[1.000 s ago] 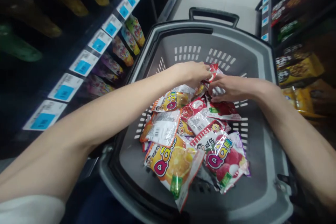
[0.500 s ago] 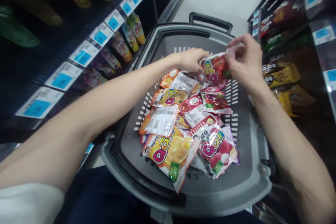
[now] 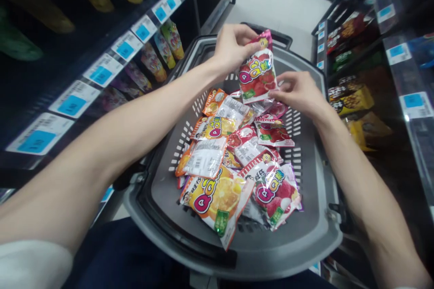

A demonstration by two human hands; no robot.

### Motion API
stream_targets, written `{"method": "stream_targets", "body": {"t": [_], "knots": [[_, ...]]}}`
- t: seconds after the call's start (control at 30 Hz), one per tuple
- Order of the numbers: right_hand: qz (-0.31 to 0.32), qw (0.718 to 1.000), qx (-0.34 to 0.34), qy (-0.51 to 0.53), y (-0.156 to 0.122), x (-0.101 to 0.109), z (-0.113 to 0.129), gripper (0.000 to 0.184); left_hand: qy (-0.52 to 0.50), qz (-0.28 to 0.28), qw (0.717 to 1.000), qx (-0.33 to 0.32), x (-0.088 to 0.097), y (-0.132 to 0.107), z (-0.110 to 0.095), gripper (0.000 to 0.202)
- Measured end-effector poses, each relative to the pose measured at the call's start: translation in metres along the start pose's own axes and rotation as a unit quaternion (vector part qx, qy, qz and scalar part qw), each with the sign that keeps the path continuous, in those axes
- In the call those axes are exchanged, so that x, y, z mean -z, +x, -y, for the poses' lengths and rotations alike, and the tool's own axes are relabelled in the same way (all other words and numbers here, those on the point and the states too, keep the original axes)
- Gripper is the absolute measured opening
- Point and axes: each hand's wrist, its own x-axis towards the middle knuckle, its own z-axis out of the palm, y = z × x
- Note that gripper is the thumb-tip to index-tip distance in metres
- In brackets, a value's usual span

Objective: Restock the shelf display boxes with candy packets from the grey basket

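Between my hands, a red-and-white candy bag (image 3: 258, 74) marked QQ stands upright above the far part of a grey shopping basket (image 3: 162, 210). My left hand (image 3: 235, 47) pinches its top edge from the left. The fingers of my right hand (image 3: 298, 92) are closed on its lower right corner. Under them, several similar bags lie heaped in the basket. An orange QQ bag (image 3: 217, 194) and a lychee-picture QQ bag (image 3: 274, 192) are nearest me, while some bags show a white, barcoded back (image 3: 207, 156).
On the left runs a dark shelf with price tags (image 3: 71, 104) and upright colourful pouches (image 3: 154, 61). Snack packs (image 3: 354, 99) fill the shelf on the right. Behind the basket's black handle (image 3: 285, 41) stretches pale floor (image 3: 267, 4).
The red candy bag has gone from tilted to upright and moved left. My left hand has risen to its top edge, and my right hand has dropped to its lower corner.
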Motion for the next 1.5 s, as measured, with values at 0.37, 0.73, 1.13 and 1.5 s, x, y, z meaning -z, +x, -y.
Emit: {"method": "stream_targets", "body": {"t": [0.37, 0.73, 1.13, 1.5], "knots": [[0.132, 0.986, -0.02, -0.104, -0.006, 0.008, 0.017, 0.02, 0.055, 0.025, 0.998, -0.025, -0.01, -0.008, -0.001, 0.051], [0.238, 0.956, -0.008, -0.173, -0.003, 0.001, 0.007, 0.017, 0.024, 0.049, 0.998, -0.043, -0.019, -0.021, -0.014, 0.024], [0.279, 0.929, 0.017, -0.242, -0.004, -0.009, 0.004, 0.021, -0.019, 0.041, 0.998, -0.052, -0.031, -0.021, -0.019, 0.041], [0.29, 0.941, 0.004, -0.175, -0.004, -0.01, 0.008, 0.048, -0.411, 0.085, 0.905, 0.067, 0.002, -0.012, -0.031, 0.075]]}}
